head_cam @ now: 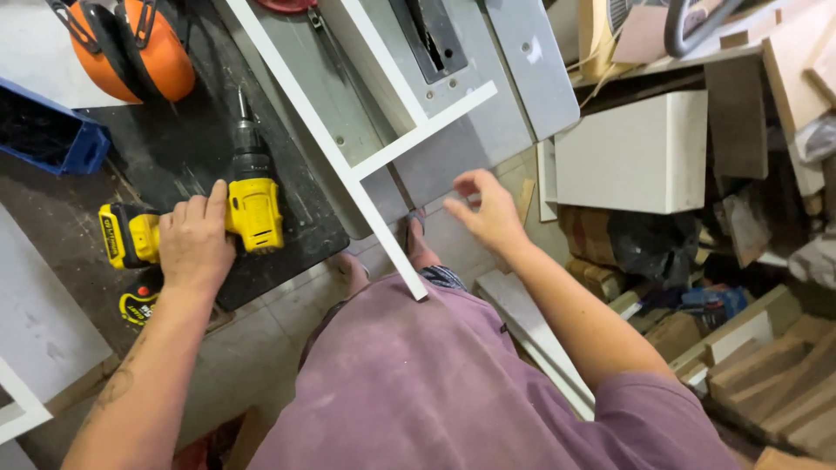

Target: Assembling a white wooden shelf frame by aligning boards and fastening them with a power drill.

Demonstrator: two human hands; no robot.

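Left hand (193, 242): grip wrapped around the yellow drill (213, 222), lying flat on the black worktop (174, 148), so it stays put | Right hand (489, 211): open, empty, beside the white frame (366, 187)

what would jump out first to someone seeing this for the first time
The yellow cordless drill lying on the black mat at left, with the left hand closed over its handle. Next, the white frame running diagonally across the grey table saw, the right hand hovering open beside it. Orange ear defenders sit at top left.
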